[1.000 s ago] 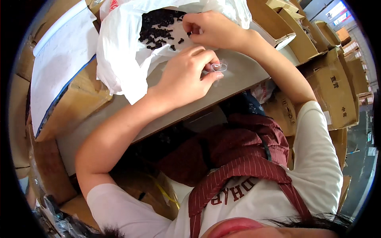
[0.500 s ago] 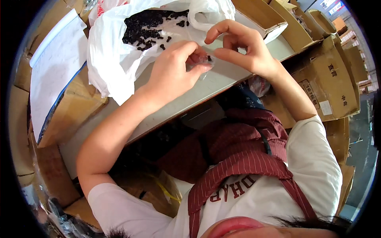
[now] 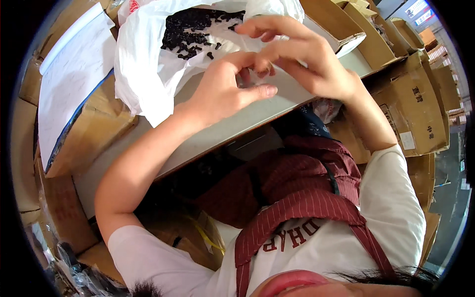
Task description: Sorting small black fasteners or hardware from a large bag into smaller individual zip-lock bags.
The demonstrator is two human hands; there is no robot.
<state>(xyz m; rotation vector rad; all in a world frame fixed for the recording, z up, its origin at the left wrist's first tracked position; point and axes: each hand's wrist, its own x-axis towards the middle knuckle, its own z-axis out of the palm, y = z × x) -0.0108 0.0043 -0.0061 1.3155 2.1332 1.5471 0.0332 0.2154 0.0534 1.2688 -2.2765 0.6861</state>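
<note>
Small black screws (image 3: 185, 27), each seemingly a rounded head on a short shank, lie heaped in the mouth of a crumpled white plastic bag (image 3: 141, 84), with a few strays toward its near side. Each should be light, hard and not at all fragile, apt to roll or slip, and best pinched by its head between thumb and fingertip; the thin bag should be limp and slick, better taken by a gathered fold of its rim. The right hand (image 3: 316, 62) is loosely spread, its forefinger reaching over the bag's edge and its lower fingers overlapping the left hand's. The left hand (image 3: 225, 89) is half curled with its thumb extended; blur and the overlapping fingers hide whether it grips anything. Beneath lies a smooth, pale tabletop (image 3: 282, 99) with a brown edge. To the left, white handwritten sheets (image 3: 74, 79) rest on a brown taped cardboard carton (image 3: 94, 131); to the right stand open cardboard trays (image 3: 345, 39) and a large brown carton (image 3: 420, 119), in what looks like a crowded workroom.
</note>
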